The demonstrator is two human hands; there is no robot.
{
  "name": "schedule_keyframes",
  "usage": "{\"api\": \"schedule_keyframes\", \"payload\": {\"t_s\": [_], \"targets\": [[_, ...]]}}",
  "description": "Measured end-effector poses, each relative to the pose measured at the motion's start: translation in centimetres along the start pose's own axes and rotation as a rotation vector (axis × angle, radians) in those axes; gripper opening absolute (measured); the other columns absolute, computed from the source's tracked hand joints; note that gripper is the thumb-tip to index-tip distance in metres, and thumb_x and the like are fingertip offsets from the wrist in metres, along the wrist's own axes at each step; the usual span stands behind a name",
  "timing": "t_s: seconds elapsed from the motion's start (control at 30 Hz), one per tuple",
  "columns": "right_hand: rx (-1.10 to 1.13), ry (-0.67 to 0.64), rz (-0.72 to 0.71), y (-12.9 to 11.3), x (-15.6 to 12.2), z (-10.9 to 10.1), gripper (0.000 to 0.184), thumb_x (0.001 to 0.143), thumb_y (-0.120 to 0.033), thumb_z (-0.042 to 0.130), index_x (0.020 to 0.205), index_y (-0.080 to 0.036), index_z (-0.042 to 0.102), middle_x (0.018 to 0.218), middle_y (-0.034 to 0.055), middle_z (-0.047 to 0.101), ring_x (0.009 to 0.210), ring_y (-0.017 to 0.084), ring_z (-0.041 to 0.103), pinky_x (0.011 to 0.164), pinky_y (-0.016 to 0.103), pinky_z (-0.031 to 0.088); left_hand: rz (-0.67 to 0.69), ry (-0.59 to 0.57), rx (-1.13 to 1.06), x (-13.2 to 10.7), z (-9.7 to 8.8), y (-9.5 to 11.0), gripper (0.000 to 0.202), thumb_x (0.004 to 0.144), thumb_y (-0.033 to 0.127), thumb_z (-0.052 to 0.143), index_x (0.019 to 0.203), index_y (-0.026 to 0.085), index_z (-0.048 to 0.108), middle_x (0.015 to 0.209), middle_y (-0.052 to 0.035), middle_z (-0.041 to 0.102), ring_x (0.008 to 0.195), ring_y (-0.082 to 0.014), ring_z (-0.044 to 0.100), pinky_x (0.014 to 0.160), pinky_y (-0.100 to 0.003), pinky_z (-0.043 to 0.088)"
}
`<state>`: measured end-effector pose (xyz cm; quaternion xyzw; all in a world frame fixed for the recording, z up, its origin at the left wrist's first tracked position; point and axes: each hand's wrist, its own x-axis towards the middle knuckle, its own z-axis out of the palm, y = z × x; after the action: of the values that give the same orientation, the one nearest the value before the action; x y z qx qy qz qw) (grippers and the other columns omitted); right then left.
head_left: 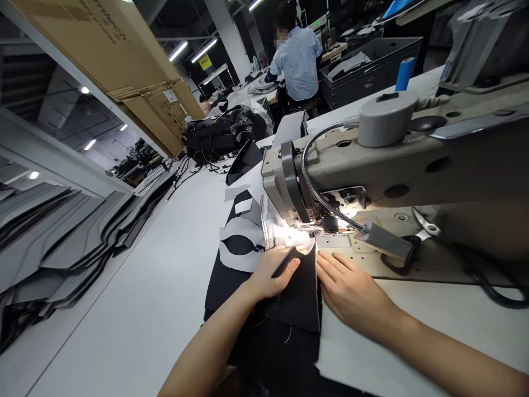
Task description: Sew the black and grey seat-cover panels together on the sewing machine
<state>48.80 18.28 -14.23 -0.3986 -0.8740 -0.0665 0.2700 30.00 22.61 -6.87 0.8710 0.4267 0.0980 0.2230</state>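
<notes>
A black fabric piece point(297, 300) lies under the needle area of a grey sewing machine point(326, 165), its right edge running toward the presser foot. My left hand point(273, 273) is closed on a folded part of it, thumb on top, fingers partly hidden under the fold. Flat on the machine bed, my right hand point(345, 284) rests with fingers stretched out against the fabric's right edge. Grey and white fabric parts point(242, 242) lie left of the needle. A small lamp point(384, 242) on a bendable metal neck lights the stitching spot.
Scissors point(425, 226) with black handles lie on the machine bed at right. Stacked grey cut pieces point(78, 242) line the left side. Cardboard boxes point(119, 60) and a dark fabric heap point(225, 129) are farther back. A person in a blue shirt point(297, 66) sits beyond, near a grey crate point(372, 71).
</notes>
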Motion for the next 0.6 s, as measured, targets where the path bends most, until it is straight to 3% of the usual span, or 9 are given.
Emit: {"api": "schedule_keyframes", "payload": {"t_s": [0.2, 0.33, 0.43, 0.53, 0.6], "targets": [[0.096, 0.023, 0.125, 0.5, 0.3, -1.1, 0.025, 0.081, -0.016, 0.047, 0.1, -0.011, 0.062, 0.104, 0.0131, 0.062, 0.101, 0.026, 0.053, 0.085, 0.039, 0.039, 0.185, -0.058, 0.09, 0.4, 0.5, 0.2, 0.033, 0.093, 0.027, 0.033, 0.115, 0.017, 0.057, 0.118, -0.0081, 0.061, 0.104, -0.021, 0.057, 0.089, -0.034, 0.044], [0.245, -0.06, 0.126, 1.2, 0.0, -1.8, 0.026, 0.08, -0.017, 0.048, 0.103, -0.019, 0.06, 0.093, 0.0062, 0.058, 0.079, 0.02, 0.049, 0.067, 0.033, 0.036, -0.033, 0.073, -0.093, 0.3, 0.8, -0.1, 0.034, 0.095, 0.035, 0.033, 0.101, 0.017, 0.062, 0.097, -0.0063, 0.066, 0.092, -0.0207, 0.06, 0.084, -0.033, 0.048], [0.19, -0.08, 0.147, 1.3, 0.4, -1.5, 0.023, 0.078, -0.015, 0.047, 0.097, -0.02, 0.06, 0.087, 0.0063, 0.054, 0.074, 0.02, 0.045, 0.064, 0.033, 0.032, -0.187, 0.176, -0.235, 0.3, 0.8, -0.3, 0.036, 0.094, 0.041, 0.038, 0.096, 0.016, 0.063, 0.088, -0.0053, 0.066, 0.089, -0.0208, 0.061, 0.087, -0.036, 0.048], [0.041, -0.059, 0.196, 1.3, 1.2, -0.7, 0.012, 0.078, -0.018, 0.049, 0.083, -0.017, 0.06, 0.074, 0.0066, 0.05, 0.068, 0.021, 0.042, 0.061, 0.034, 0.029, -0.201, 0.211, -0.268, 0.5, 0.7, 0.1, 0.034, 0.094, 0.04, 0.039, 0.099, 0.016, 0.063, 0.087, -0.0048, 0.067, 0.092, -0.0209, 0.06, 0.092, -0.037, 0.045], [0.013, -0.045, 0.184, 1.5, 1.4, -0.3, 0.01, 0.078, -0.018, 0.05, 0.08, -0.017, 0.06, 0.072, 0.0065, 0.049, 0.067, 0.021, 0.042, 0.06, 0.034, 0.029, -0.121, 0.121, -0.165, 0.7, 0.6, 0.6, 0.031, 0.094, 0.035, 0.038, 0.102, 0.017, 0.062, 0.092, -0.0055, 0.067, 0.092, -0.0211, 0.06, 0.09, -0.037, 0.045]]}}
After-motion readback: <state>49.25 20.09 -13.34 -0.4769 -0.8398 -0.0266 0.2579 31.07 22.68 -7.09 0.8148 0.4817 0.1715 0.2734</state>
